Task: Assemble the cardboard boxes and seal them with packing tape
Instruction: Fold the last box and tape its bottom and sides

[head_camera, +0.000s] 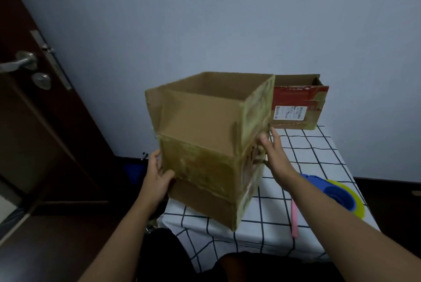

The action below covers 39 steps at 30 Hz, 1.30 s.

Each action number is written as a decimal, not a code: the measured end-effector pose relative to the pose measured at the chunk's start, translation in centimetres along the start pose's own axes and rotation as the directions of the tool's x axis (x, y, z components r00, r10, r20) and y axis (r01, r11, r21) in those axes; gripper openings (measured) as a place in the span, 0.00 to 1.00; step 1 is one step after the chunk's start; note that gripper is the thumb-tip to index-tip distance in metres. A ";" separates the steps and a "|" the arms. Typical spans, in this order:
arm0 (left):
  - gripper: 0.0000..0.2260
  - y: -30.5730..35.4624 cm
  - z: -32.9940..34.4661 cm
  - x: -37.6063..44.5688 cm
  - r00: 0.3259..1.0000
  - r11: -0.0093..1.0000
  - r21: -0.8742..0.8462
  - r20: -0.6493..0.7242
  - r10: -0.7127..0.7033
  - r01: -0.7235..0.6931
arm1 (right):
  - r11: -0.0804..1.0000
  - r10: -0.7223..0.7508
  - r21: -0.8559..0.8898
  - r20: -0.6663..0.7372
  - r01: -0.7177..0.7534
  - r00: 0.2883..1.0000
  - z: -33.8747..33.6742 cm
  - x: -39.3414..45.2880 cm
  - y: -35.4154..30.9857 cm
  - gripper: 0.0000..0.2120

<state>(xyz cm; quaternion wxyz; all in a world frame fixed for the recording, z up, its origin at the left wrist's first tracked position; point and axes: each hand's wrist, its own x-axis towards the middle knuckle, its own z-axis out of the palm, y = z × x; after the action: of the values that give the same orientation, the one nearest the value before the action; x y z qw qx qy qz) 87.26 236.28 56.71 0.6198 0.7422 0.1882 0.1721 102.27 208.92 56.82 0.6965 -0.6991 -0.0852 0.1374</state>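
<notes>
Open-topped cardboard box (pixel 211 145) held upright between both hands above the surface (pixel 307 167): left hand (pixel 159 177) grips its near-left corner, right hand (pixel 272 151) presses flat, fingers straight, against its right wall.

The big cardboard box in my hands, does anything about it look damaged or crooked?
Yes. The big cardboard box sits tilted, held between the left hand and right hand. Its left flap is creased and bent, and old glossy tape covers its front, wrinkled and uneven.
</notes>
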 end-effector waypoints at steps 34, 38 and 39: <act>0.23 2.3 7.8 -3.8 0.948 0.981 -0.190 -0.317 -0.021 -0.042 | 0.967 -0.248 0.072 0.040 0.245 0.968 2.5 -7.4 -1.0 0.56; 0.17 2.8 8.2 -3.8 0.946 0.970 -0.242 -0.319 -0.050 -0.031 | 0.958 -0.264 0.117 -0.003 0.262 0.965 3.0 -7.9 -1.0 0.52; 0.17 2.8 8.3 -3.8 0.948 0.968 -0.250 -0.314 -0.050 -0.032 | 0.959 -0.258 0.120 -0.006 0.257 0.966 3.1 -8.0 -1.1 0.51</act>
<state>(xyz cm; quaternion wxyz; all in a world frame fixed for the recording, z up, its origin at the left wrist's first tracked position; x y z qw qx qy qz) 88.21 226.91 58.00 0.6713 0.6190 0.2657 0.3092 93.86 209.37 58.51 0.7486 -0.6385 -0.1704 0.0539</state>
